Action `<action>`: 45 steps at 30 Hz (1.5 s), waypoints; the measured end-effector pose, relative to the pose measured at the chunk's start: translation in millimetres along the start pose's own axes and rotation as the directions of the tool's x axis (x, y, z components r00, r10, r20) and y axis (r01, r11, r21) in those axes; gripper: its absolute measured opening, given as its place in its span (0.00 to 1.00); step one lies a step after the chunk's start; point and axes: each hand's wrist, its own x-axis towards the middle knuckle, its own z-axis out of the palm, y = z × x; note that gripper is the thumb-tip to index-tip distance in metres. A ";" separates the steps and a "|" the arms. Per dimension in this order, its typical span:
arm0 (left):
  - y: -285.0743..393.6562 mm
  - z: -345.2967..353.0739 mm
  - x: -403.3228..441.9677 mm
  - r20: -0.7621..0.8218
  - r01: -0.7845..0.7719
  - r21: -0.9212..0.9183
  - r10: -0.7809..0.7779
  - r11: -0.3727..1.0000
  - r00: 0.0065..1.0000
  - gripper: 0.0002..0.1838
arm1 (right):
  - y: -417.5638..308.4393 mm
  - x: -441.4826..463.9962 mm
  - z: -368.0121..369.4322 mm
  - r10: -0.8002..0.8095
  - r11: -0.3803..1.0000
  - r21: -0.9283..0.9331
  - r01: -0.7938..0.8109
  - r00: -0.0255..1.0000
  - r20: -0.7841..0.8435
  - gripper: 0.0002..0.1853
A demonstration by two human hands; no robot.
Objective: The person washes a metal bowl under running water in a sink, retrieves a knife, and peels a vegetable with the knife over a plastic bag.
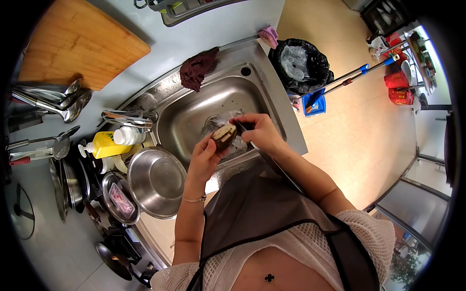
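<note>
My left hand (204,157) is closed around a partly peeled root vegetable (224,135) with dark brown skin and pale flesh showing on its upper side; its exact kind I cannot tell. Against the vegetable's right end, my right hand (262,133) is closed on a thin metal peeling tool (240,126). Fingers hide most of that tool, so knife or peeler cannot be told apart. Both hands are over the near side of the steel sink (194,119). Below them a crumpled clear plastic bag (221,120) lies in the basin, and small dark bits dot the metal beyond.
A dark red cloth (198,70) hangs over the sink's far rim. On the left stand a steel basin (158,182), a yellow bottle (104,145) and the faucet (128,118). A black-lined bin (301,65) is on the floor at right, beside long handles (349,77).
</note>
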 end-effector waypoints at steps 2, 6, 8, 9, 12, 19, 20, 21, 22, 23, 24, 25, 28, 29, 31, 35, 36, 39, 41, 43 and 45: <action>0.1 -4.8 2.5 0.017 -0.013 0.012 0.013 1.000 1.000 0.23 | 1.2 0.8 -0.8 0.094 0.994 0.052 -0.096 0.995 0.045 0.23; -3.6 12.5 7.8 -0.110 -0.182 0.235 0.212 0.955 0.971 0.22 | 2.7 -10.9 24.3 -0.263 0.951 -0.208 0.229 0.953 -0.153 0.25; -5.1 8.0 10.2 -0.083 -0.195 0.342 0.236 0.919 0.968 0.22 | 0.7 -16.3 35.6 -0.402 0.861 -0.426 0.277 0.884 -0.237 0.28; -5.3 5.1 9.1 -0.062 -0.204 0.443 0.257 0.873 0.964 0.22 | 2.7 -15.2 32.1 -0.401 0.862 -0.426 0.276 0.885 -0.238 0.28; 1.7 -2.6 1.2 0.015 -0.198 0.496 0.219 0.846 0.976 0.22 | 1.6 0.1 5.6 -0.051 0.998 0.030 0.053 0.997 -0.055 0.22; -2.4 6.2 7.8 -0.096 -0.142 0.406 0.197 0.903 0.976 0.21 | 13.5 -9.3 24.4 -0.309 0.936 -0.232 0.265 0.934 -0.179 0.28; -3.1 7.6 7.7 -0.101 -0.128 0.332 0.170 0.935 0.980 0.21 | 6.7 -11.8 25.1 -0.303 0.918 -0.316 0.239 0.938 -0.169 0.29; -2.7 8.3 7.4 -0.105 -0.113 0.256 0.144 0.960 0.984 0.21 | 2.8 -12.9 25.4 -0.296 0.892 -0.398 0.213 0.942 -0.159 0.31; -1.1 8.5 6.4 -0.105 -0.113 0.258 0.144 0.960 0.984 0.21 | 10.4 -6.9 16.8 -0.246 0.935 -0.289 0.206 0.963 -0.110 0.29; 0.6 8.4 4.6 -0.115 -0.063 0.139 0.079 0.988 0.990 0.21 | 5.5 -3.8 9.8 -0.245 0.935 -0.288 0.205 0.963 -0.110 0.29; 2.0 7.8 3.4 -0.117 -0.010 0.018 0.012 1.000 0.993 0.21 | -2.4 -1.9 3.6 -0.042 0.993 -0.111 0.036 0.998 -0.053 0.29; 1.2 2.7 3.9 -0.117 -0.011 0.017 0.013 1.000 0.993 0.21 | -6.8 -1.3 -0.5 0.150 0.987 0.055 -0.152 0.988 0.040 0.28; -3.9 -7.7 6.4 -0.034 0.076 -0.113 -0.080 0.991 0.996 0.20 | 11.5 -2.8 9.6 -0.035 0.992 -0.122 0.029 0.998 -0.047 0.29; -5.3 -2.4 8.0 -0.103 0.049 -0.067 -0.056 0.997 0.993 0.20 | 14.4 -7.1 19.2 -0.230 0.950 -0.244 0.192 0.963 -0.138 0.28; -5.0 1.1 11.5 -0.163 0.021 -0.017 -0.024 1.000 0.986 0.19 | 8.3 -12.5 24.8 -0.357 0.865 -0.422 0.272 0.924 -0.136 0.32; 0.4 -0.6 6.5 -0.095 0.031 -0.032 -0.034 0.999 0.995 0.19 | -1.6 -5.0 9.4 -0.016 0.996 -0.090 0.012 0.999 -0.045 0.27; 1.2 0.0 5.4 -0.095 0.042 -0.049 -0.046 0.998 0.994 0.19 | -2.2 -4.7 7.7 0.034 0.997 -0.068 -0.036 0.999 -0.026 0.28; 0.9 0.2 5.7 -0.134 0.017 -0.004 -0.018 1.000 0.991 0.19 | 14.1 -4.7 13.6 -0.058 0.991 -0.119 0.053 0.997 -0.044 0.30; -0.9 2.9 7.7 -0.146 -0.002 0.026 0.006 1.000 0.989 0.19 | 17.2 -10.4 25.1 -0.201 0.964 -0.193 0.183 0.977 -0.076 0.31; 0.7 6.3 8.3 -0.153 -0.023 0.058 0.031 0.998 0.988 0.20 | 5.5 -17.3 34.1 -0.367 0.842 -0.467 0.268 0.920 -0.134 0.33; 6.7 8.6 4.5 -0.154 -0.026 0.043 0.032 0.999 0.988 0.19 | 2.5 -10.6 18.8 -0.338 0.856 -0.447 0.260 0.935 -0.105 0.33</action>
